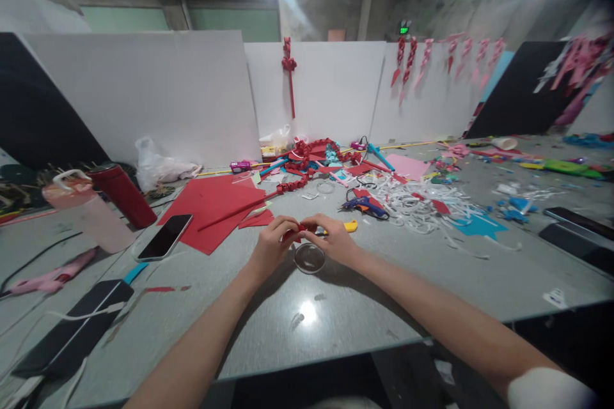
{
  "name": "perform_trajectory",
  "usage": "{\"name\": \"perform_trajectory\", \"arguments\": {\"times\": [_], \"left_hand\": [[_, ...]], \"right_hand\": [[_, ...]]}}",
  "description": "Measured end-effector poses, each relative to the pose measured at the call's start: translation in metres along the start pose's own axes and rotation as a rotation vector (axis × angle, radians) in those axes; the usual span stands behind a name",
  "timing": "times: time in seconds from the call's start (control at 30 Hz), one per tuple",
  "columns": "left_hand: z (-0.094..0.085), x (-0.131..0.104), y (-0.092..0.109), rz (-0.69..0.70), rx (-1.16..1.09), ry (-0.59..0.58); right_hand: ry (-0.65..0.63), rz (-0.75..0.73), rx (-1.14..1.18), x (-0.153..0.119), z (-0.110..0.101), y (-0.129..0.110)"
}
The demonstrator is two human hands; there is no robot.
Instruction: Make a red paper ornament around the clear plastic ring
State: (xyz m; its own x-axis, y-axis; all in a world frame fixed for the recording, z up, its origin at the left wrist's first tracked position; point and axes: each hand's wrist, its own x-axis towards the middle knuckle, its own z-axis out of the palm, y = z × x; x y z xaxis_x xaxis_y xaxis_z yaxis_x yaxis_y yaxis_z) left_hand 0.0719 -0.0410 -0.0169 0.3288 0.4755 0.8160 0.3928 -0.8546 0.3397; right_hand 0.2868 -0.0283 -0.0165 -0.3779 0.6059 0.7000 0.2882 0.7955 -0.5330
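Both my hands meet over the middle of the table. My left hand (273,244) is closed, its fingertips pinching a small piece of red paper (300,228). From the other side my right hand (336,239) grips the same red piece; its exact shape is mostly hidden by the fingers. Just below the fingertips a round clear dish or lid (309,258) lies on the table. A yellow utility knife (351,226) sits right behind my right hand, partly covered by it. Cut red paper (256,218) lies behind my left hand.
Large red sheets (218,201) and a phone (165,236) lie left, near a pink bottle (91,217) and a red flask (125,197). A blue glue gun (364,206) and white paper strips (417,201) lie right. White boards (316,86) stand behind.
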Motion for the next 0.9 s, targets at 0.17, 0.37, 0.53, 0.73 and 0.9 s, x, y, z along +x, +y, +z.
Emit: {"name": "perform_trajectory", "arguments": {"times": [0.17,0.37,0.53,0.73,0.9], "left_hand": [[0.0,0.001,0.001,0.016,0.02,0.023],[-0.008,0.0,0.007,0.146,0.076,0.047],[-0.012,-0.003,0.01,0.197,0.106,0.064],[-0.011,-0.002,0.011,0.216,0.069,0.069],[-0.01,0.001,0.014,0.195,0.025,0.058]], "right_hand": [[0.037,-0.008,0.003,0.0,0.001,-0.001],[0.077,-0.196,-0.032,0.0,-0.002,-0.006],[0.135,-0.292,-0.13,0.0,-0.007,-0.011],[0.147,-0.34,-0.171,0.001,-0.01,-0.014],[0.091,-0.356,-0.261,0.002,-0.015,-0.013]]}}
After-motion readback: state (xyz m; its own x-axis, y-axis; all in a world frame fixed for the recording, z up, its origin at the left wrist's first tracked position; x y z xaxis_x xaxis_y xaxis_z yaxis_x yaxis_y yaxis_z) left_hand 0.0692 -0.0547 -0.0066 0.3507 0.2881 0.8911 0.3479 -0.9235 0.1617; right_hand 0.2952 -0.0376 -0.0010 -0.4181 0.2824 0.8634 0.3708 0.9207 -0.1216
